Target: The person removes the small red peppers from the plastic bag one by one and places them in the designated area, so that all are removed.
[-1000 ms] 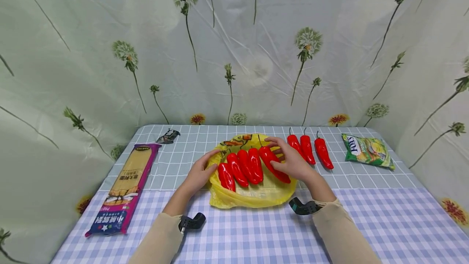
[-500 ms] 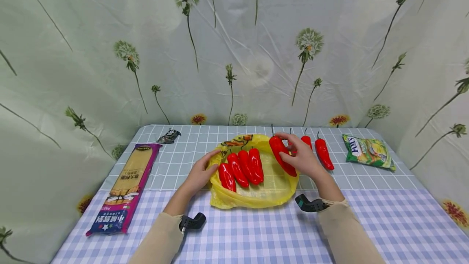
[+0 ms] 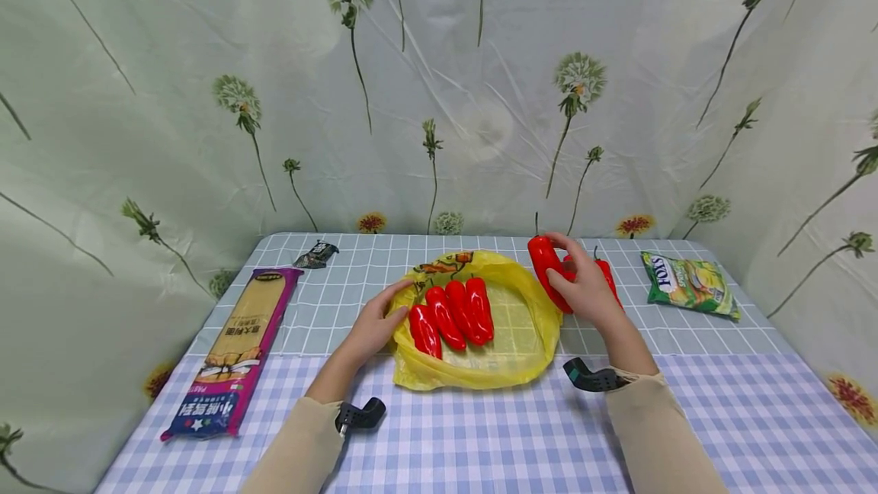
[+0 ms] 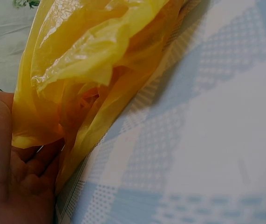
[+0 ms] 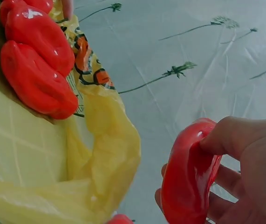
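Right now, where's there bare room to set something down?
Bare cloth lies between the pasta packet and the left grip, in front of the yellow bag, and right of the right sleeve, nearer than the green packet. It's crowded just right of the bag: loose peppers, plus the right grip and its pepper.

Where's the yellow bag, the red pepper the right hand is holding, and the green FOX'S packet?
Yellow bag [image 3: 473, 378]: head view, on its near side wall.
Held red pepper [image 5: 186, 175]: right wrist view, on the middle of its body.
Green FOX'S packet [image 3: 691, 286]: head view, on the middle of its front.
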The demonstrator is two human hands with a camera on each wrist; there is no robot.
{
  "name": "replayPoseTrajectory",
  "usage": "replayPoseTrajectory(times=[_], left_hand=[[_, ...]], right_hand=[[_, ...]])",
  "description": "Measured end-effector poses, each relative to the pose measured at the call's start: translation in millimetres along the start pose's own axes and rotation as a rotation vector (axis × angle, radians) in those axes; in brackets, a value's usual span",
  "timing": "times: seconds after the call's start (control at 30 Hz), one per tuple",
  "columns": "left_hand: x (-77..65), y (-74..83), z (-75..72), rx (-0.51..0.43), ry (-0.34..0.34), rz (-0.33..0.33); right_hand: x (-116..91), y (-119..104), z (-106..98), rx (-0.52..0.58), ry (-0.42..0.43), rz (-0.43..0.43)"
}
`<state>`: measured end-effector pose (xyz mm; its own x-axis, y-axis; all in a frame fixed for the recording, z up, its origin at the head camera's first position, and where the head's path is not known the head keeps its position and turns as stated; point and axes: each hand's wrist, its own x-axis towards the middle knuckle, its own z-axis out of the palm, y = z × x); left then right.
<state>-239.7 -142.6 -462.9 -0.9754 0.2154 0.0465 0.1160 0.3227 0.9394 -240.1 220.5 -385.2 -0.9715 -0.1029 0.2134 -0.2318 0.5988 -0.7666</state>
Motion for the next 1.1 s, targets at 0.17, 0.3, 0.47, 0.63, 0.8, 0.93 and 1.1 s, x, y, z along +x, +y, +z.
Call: replayPoseTrajectory(times=[0.17,0.3,0.47,0.63,0.8,0.93,1.1], left_hand=[[-0.1,-0.5,0.5,-0.002,0.002,-0.001],[0.5,-3.0,0.6,0.001,-0.003,-0.008],[2.3,-5.2,0.5,-0.001,-0.007,-0.006],[2.9,-5.6,0.1,-0.011,-0.009,-0.005],[2.7,-5.2,0.0,-0.009,-0.009,-0.005],[2.9,-5.8,0.3,-0.007,-0.009,-0.008],[2.7,-4.2,0.2,-0.003,-0.006,-0.015]], right_hand=[[0,3,-8,0.02,0.035,-0.005],[-1,7,-16,0.024,0.068,0.042],[-2,15,-24,0.038,0.126,0.097],[-2,23,-30,0.043,0.176,0.161],[-2,36,-34,0.056,0.209,0.225],[-2,45,-35,0.085,0.255,0.282],[-1,52,-35,0.132,0.308,0.335]])
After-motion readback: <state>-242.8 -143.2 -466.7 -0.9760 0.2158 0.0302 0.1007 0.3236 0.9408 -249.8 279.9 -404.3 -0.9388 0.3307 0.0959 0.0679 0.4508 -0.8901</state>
